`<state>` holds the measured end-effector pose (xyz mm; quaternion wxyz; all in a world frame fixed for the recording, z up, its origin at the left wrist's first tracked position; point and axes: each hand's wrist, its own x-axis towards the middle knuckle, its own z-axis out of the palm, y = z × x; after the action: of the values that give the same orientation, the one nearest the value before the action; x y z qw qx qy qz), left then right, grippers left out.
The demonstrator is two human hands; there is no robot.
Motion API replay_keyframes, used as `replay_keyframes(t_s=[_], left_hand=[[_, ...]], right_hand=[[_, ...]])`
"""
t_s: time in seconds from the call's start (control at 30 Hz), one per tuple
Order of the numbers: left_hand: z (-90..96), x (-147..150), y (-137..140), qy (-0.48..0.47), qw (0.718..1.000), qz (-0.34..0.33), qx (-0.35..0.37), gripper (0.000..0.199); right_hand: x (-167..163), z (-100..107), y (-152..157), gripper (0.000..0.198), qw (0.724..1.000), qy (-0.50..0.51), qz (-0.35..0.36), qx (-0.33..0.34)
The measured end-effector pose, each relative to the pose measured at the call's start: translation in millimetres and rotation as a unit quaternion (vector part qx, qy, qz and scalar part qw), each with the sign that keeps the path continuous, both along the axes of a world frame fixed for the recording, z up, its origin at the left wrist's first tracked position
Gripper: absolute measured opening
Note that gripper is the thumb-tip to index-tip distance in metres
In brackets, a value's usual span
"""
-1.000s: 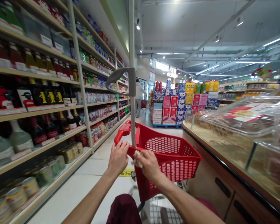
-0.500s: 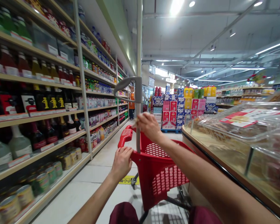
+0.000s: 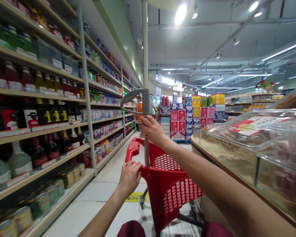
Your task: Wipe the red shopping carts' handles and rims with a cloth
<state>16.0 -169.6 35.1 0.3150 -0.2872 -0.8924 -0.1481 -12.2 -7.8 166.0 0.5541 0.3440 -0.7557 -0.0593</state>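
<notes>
At grey pole on red cart, our right hand clamps pale wad against pole; left hand curls over cart. Wiping step, we judge; next stroke calls for steady cart.

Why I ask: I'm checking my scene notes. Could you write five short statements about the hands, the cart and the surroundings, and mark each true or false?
1. The left hand is on the red cart. True.
2. The right hand is lowered into the red cart. False: it is raised at the grey pole, holding a crumpled wad.
3. The grey loop is above the right hand. True.
4. The bottle shelving is on the right of the view. False: it is on the left.
5. A yellow floor sign has lettering on it. True.
</notes>
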Motion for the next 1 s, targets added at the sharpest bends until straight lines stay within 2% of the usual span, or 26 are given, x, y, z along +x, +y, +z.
replay_keyframes(t_s=[0.07,0.13,0.2,0.23,0.3,0.37,0.43,0.53,0.7,0.87,0.93,1.0], left_hand=[[2.4,-0.8,-0.5,-0.020,1.000,-0.012,-0.012,0.024],[1.5,-3.8,-1.3,-0.026,0.999,-0.010,-0.020,0.026],[-1.4,-8.1,-1.0,-0.012,1.000,0.021,-0.019,0.029],[-2.7,-10.2,0.0,-0.004,0.999,0.042,-0.015,0.026],[-3.9,-13.0,3.1,0.000,0.997,0.074,-0.015,0.018],[-2.9,-12.7,6.8,-0.003,0.996,0.089,-0.023,0.014],[-0.5,-9.4,9.8,-0.003,0.995,0.095,-0.031,0.015],[4.2,-2.7,10.9,-0.005,0.994,0.099,-0.042,0.015],[14.0,3.7,4.4,-0.021,0.994,0.071,-0.085,0.018],[15.7,11.8,2.0,-0.017,0.993,0.059,-0.096,0.022],[13.8,16.5,4.3,-0.011,0.994,0.061,-0.090,0.023],[12.4,20.2,7.4,-0.010,0.994,0.069,-0.085,0.024]], right_hand=[[6.4,-17.9,-0.4,0.021,0.998,-0.051,0.026,0.032],[17.1,-58.2,2.2,0.018,0.988,-0.115,0.071,0.080],[25.7,-104.9,7.3,0.017,0.977,-0.172,0.119,0.040],[27.7,-125.8,10.1,0.016,0.971,-0.199,0.132,-0.016],[27.0,-158.5,13.9,0.022,0.951,-0.212,0.124,-0.188],[23.4,-179.2,14.6,0.030,0.911,-0.216,0.090,-0.339],[20.9,-190.9,13.5,0.037,0.883,-0.238,0.071,-0.398],[22.0,-197.0,14.5,0.036,0.872,-0.283,0.086,-0.389],[27.3,-204.5,43.5,0.026,0.880,-0.287,0.102,-0.366],[32.2,-227.6,90.2,0.024,0.880,-0.247,0.018,-0.404],[37.1,-228.2,86.1,0.023,0.875,-0.242,0.016,-0.419],[43.1,-220.3,64.4,0.024,0.870,-0.248,0.053,-0.422]])
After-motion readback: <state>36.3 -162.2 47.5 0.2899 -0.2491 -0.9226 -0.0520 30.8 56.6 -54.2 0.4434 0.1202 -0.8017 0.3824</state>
